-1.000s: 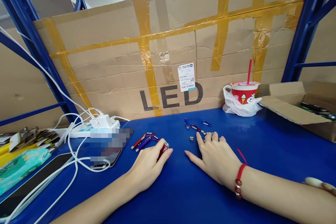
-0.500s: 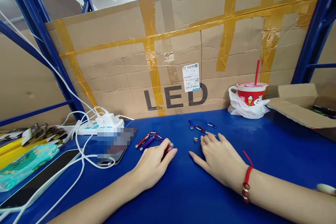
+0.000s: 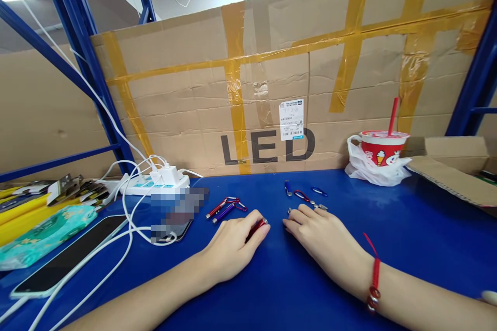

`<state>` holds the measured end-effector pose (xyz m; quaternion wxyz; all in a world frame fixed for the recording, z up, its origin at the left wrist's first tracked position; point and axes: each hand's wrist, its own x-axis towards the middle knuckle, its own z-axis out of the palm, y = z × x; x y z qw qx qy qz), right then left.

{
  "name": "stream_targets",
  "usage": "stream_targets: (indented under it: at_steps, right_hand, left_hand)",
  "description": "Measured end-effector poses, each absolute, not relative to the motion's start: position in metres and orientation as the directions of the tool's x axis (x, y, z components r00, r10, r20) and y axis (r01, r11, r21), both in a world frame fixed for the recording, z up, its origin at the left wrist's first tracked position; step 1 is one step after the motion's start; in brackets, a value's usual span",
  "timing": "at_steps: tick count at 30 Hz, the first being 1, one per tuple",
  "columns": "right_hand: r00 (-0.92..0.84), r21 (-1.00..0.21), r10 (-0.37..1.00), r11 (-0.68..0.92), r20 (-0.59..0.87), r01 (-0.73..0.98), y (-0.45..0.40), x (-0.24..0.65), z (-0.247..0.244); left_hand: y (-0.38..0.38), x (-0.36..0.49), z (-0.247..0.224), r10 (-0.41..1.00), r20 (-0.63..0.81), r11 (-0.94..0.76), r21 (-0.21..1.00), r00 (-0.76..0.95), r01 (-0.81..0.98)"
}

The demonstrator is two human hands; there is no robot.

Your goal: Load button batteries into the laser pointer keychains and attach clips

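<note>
My left hand (image 3: 233,248) is closed around a small red metal tube (image 3: 257,227) with a silver end, like a mini flashlight body, low over the blue table. The fingers of my right hand (image 3: 320,232) are drawn together on small silver button cells (image 3: 289,210), mostly hidden by the fingertips. Just beyond lie a blue tube (image 3: 288,188), a red carabiner (image 3: 301,195), a blue carabiner (image 3: 319,191) and small silver pieces (image 3: 320,207). Left of them rest a red mini flashlight (image 3: 216,208) and a purple one (image 3: 223,213), with carabiners attached.
On the left are a power strip (image 3: 171,184) with white cables, a blurred phone (image 3: 180,230), a white-edged phone (image 3: 73,253), a green tissue pack (image 3: 50,232) and yellow packages (image 3: 27,217). A red cup (image 3: 382,150) in plastic and an open carton (image 3: 450,176) stand right.
My right hand's thumb and fingers have come together over the silver cells. My left hand still holds the red tube, now tilted flatter. The camera view has shifted slightly.
</note>
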<state>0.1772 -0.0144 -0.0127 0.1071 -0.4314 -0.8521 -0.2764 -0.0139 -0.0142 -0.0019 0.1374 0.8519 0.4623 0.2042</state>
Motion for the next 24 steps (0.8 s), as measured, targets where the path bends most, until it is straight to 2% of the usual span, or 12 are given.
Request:
stream_targets:
  at_steps: [3, 7, 10, 13, 18, 24]
  right_hand:
    - [-0.658, 0.304, 0.597, 0.590, 0.458, 0.747, -0.0137, 0.1769, -0.0141]
    - [-0.634, 0.143, 0.646, 0.644, 0.426, 0.752, -0.0150, 0.1748, -0.0131]
    - [-0.607, 0.101, 0.687, 0.625, 0.401, 0.774, -0.0148, 0.1738, -0.0125]
    - [-0.600, 0.115, 0.691, 0.612, 0.403, 0.782, -0.0140, 0.1738, -0.0120]
    - [-0.683, 0.218, 0.624, 0.657, 0.379, 0.722, -0.0152, 0.1754, -0.0106]
    - [-0.723, 0.267, 0.525, 0.694, 0.448, 0.669, -0.0154, 0.1765, -0.0137]
  left_hand:
    - [-0.0138, -0.0138, -0.0033, 0.827, 0.240, -0.560, 0.426, 0.508, 0.711]
    - [-0.0146, -0.0137, -0.0049, 0.814, 0.260, -0.579, 0.427, 0.519, 0.694]
    - [-0.0152, -0.0139, -0.0051, 0.808, 0.273, -0.589, 0.418, 0.522, 0.692]
    - [-0.0152, -0.0139, -0.0050, 0.811, 0.273, -0.585, 0.404, 0.518, 0.703]
    - [-0.0152, -0.0133, -0.0056, 0.818, 0.286, -0.575, 0.417, 0.499, 0.704]
    - [-0.0155, -0.0128, -0.0035, 0.816, 0.282, -0.577, 0.444, 0.505, 0.685]
